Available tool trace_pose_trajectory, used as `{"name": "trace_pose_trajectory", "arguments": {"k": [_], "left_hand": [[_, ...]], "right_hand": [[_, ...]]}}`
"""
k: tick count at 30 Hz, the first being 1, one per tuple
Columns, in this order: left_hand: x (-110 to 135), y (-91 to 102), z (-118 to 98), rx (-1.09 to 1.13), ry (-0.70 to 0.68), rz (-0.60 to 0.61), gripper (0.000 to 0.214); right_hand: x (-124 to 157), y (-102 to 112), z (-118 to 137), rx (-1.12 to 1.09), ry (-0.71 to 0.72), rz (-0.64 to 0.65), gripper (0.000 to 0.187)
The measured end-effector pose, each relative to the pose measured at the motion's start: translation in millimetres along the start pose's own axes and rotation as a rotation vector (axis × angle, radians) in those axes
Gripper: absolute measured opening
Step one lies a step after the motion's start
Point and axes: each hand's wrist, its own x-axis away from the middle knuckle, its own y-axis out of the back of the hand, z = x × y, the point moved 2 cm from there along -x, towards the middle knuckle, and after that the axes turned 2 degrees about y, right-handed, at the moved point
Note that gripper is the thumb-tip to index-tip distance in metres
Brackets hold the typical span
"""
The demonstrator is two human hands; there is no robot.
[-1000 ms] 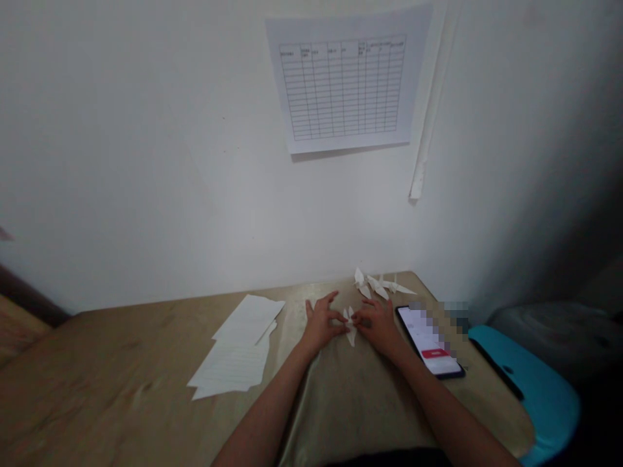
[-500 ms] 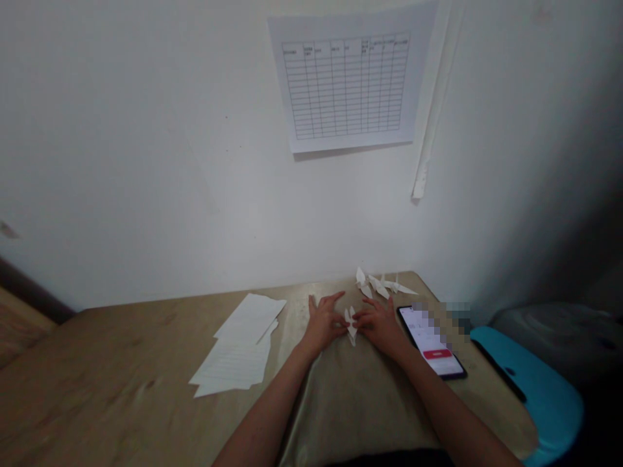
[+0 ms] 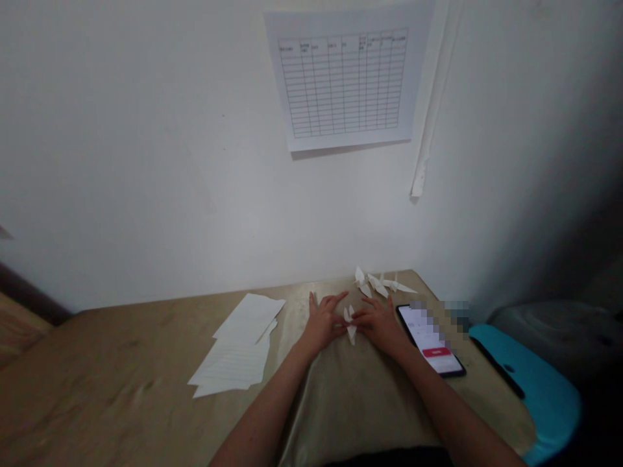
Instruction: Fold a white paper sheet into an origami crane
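A small folded white paper figure (image 3: 350, 324) stands on the wooden table (image 3: 121, 363) between my two hands. My left hand (image 3: 322, 322) pinches its left side with thumb and forefinger, the other fingers stretched forward. My right hand (image 3: 380, 322) pinches the right side, fingers curled over the paper. Just beyond my right hand, near the wall, lie several finished folded paper figures (image 3: 377, 285).
A loose stack of white lined sheets (image 3: 238, 355) lies to the left of my hands. A lit phone (image 3: 431, 341) rests on the table at the right, beside a blue chair seat (image 3: 533, 387). A printed grid sheet (image 3: 344, 84) hangs on the white wall.
Both hands keep their pinch on the small paper figure and shift only slightly. The view has drifted a little.
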Motion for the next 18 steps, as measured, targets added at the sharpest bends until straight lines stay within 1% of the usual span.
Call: {"name": "trace_pose_trajectory", "arguments": {"k": [5,12,18], "left_hand": [[0.8,0.6,-0.4,-0.039,-0.002,-0.007,0.022],[-0.6,-0.7,0.2,-0.069,0.005,-0.059,0.014],[0.5,-1.3,0.4,-0.044,0.029,-0.075,0.011]], "right_hand": [[-0.5,4.5,5.1,0.054,0.004,-0.001,0.026],[-1.7,6.7,7.2,0.086,0.003,-0.036,0.025],[-1.1,4.7,4.8,0.057,-0.012,-0.038,0.025]]}}
